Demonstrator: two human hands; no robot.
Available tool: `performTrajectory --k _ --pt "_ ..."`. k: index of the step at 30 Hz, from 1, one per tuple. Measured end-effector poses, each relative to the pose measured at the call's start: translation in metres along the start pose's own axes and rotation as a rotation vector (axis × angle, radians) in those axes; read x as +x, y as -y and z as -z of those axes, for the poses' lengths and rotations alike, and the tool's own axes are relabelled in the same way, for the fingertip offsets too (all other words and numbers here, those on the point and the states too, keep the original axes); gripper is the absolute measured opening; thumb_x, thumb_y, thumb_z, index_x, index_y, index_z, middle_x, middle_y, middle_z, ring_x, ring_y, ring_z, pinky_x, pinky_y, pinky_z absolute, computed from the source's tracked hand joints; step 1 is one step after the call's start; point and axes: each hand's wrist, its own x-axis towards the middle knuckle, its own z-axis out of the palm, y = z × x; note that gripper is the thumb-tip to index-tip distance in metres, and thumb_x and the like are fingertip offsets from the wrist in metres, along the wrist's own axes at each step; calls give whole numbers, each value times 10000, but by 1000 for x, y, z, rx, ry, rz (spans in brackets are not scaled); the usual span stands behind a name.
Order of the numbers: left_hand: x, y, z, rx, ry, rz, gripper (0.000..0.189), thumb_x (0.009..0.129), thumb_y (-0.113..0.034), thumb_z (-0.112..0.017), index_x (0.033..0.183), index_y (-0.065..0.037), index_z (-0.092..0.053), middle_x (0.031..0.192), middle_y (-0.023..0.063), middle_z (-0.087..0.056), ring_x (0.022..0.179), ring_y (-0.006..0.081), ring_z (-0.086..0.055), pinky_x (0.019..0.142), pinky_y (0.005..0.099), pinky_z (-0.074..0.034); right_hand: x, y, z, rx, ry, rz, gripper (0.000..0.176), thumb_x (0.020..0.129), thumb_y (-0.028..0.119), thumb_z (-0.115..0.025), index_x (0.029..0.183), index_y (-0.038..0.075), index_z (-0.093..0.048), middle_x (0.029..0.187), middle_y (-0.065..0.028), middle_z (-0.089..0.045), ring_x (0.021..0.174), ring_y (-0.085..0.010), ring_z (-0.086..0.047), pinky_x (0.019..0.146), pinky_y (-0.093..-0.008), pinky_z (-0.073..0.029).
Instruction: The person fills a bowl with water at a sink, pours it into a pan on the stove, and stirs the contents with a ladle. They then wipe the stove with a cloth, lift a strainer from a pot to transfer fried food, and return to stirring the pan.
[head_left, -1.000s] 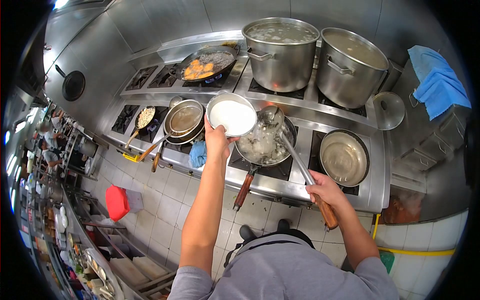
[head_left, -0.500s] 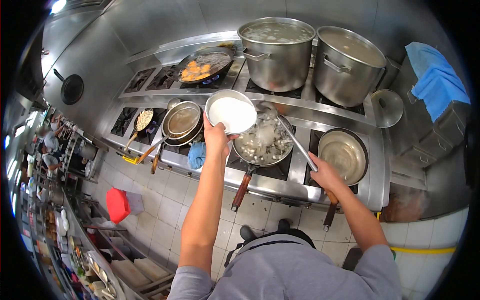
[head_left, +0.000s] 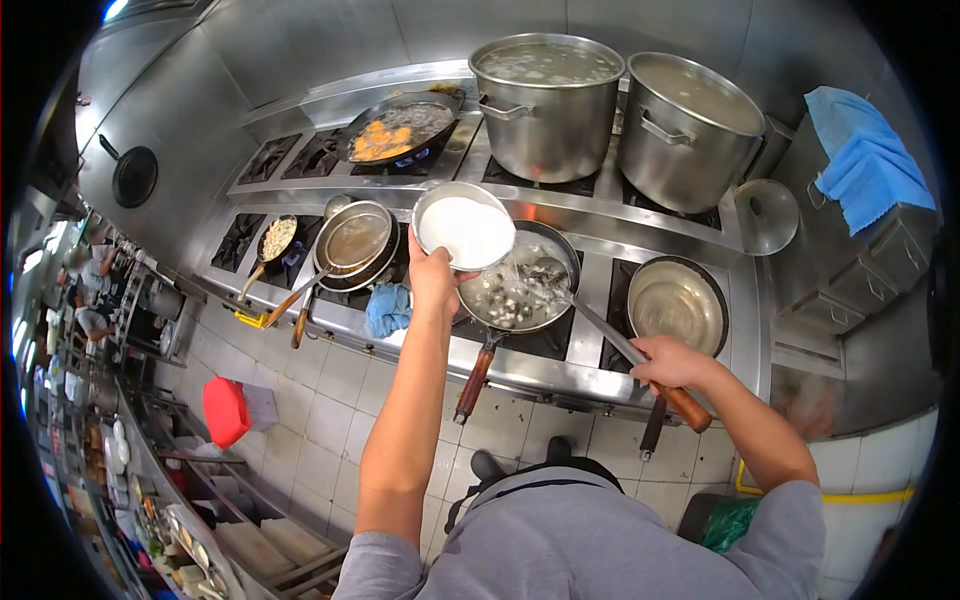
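Note:
My left hand grips a metal bowl of white liquid, tilted slightly and held over the left part of a frying pan. Pale and dark chunks sit in cloudy liquid in the pan. A brown pan handle points toward me. Closed around a long-handled ladle with a wooden end is my right hand. The ladle's head rests among the chunks. To the right, an older-looking pan holds a little clear liquid.
Two big stockpots stand behind. A wok with orange pieces in oil is at back left. A strainer over a pan, a small pan and a blue cloth lie left. Blue towels hang right.
The ladle has dropped to a lower angle, its head now in the chunks and its wooden end showing past my right hand. That hand moved right and down. The bowl stays nearly still.

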Motion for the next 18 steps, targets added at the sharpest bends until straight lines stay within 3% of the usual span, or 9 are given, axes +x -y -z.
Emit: performTrajectory --k 4,9,11,13,14,15,17,18 --pt "0 -1 5 -16 -2 -12 855 786 52 -361 1559 -229 -128 1346 170 -509 966 318 -680 571 400 -602 8 0 -3 301 187 -5 150 896 164 -616 876 25 -563 715 -28 -603 559 -121 -602 500 -279 -489" --pt "-2 -6 10 -6 -21 -16 840 787 55 -358 1552 -224 -148 1348 169 -511 968 316 -682 558 394 -603 33 -2 -21 665 309 -45 107 917 158 -621 906 71 -560 732 0 -579 558 -78 -561 484 -224 -447" --pt "0 -4 16 5 -48 -15 811 779 61 -361 1518 -236 -212 1303 172 -526 983 362 -663 617 481 -601 46 -3 -37 781 340 -21 101 924 161 -623 924 82 -560 739 9 -574 555 -66 -548 482 -211 -435" --pt "-1 -6 17 -6 -57 -21 809 778 62 -359 1516 -238 -216 1305 171 -524 982 362 -662 621 481 -599 72 -13 -58 836 311 38 105 935 155 -616 939 88 -535 736 12 -564 543 -65 -534 478 -217 -431" --pt "-2 -8 18 -18 -59 -22 807 778 63 -357 1513 -240 -221 1307 170 -521 982 363 -661 624 481 -598 87 -20 -67 788 277 60 200 916 150 -622 1083 49 -575 748 2 -575 542 -83 -541 481 -237 -439" --pt "-2 -9 19 -16 -61 -22 807 778 63 -357 1513 -240 -221 1307 170 -521 982 363 -661 624 481 -598 96 -26 -76 789 280 60 200 916 150 -622 1083 49 -575 748 2 -575 542 -83 -541 481 -237 -439" --pt "-2 -10 20 -11 -65 -33 802 777 65 -355 1510 -236 -226 1309 170 -518 985 363 -661 622 481 -598 111 -33 -90 564 -6 165 481 883 148 -640 1337 41 -524 756 -14 -586 539 -92 -543 482 -250 -444" --pt "-2 -11 20 -11 -65 -34 802 777 65 -355 1510 -236 -226 1309 170 -518 985 363 -661 622 481 -598 115 -35 -89 356 -79 187 696 844 159 -633 1489 73 -388 826 -102 -660 623 -230 -641 579 -340 -516"
